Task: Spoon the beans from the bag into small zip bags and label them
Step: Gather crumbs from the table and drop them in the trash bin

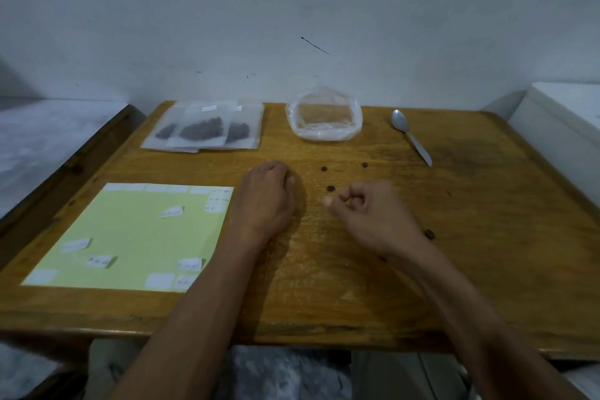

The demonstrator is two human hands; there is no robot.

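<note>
Several small zip bags with dark beans and white labels lie overlapping at the back left of the wooden table. A clear plastic bag stands open at the back centre and looks nearly empty. To its right lies a metal spoon. A few loose beans are scattered mid-table. My left hand rests palm down on the table, fingers loosely curled. My right hand is curled into a loose fist just below a bean, thumb tip sticking out; I see nothing held in it.
A yellow label sheet with several white stickers lies at the front left. More beans lie beside my right wrist. A white box stands off the table's right edge, and a grey surface lies to the left.
</note>
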